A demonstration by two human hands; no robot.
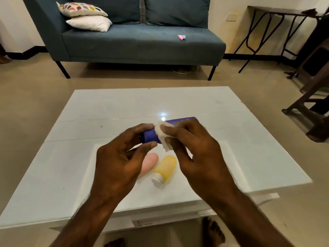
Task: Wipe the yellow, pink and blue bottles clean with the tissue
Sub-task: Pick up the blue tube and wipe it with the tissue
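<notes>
My left hand (121, 157) grips the near end of a blue bottle (151, 136), held sideways above the white table (71, 175). My right hand (194, 148) presses a white tissue (162, 134) against the bottle's middle and covers most of its body; its far end pokes out beyond my fingers. Below my hands, a pink bottle (151, 163) lies on the table, partly hidden by my left hand. Next to it on the right lies a yellow bottle (166, 168) with a white cap pointing toward me.
A blue sofa (135, 41) with two cushions stands beyond the table, a small pink object (182, 37) on its seat. A folding table (277, 24) and dark wooden furniture (309, 104) stand at the right. My bare feet show under the table's near edge.
</notes>
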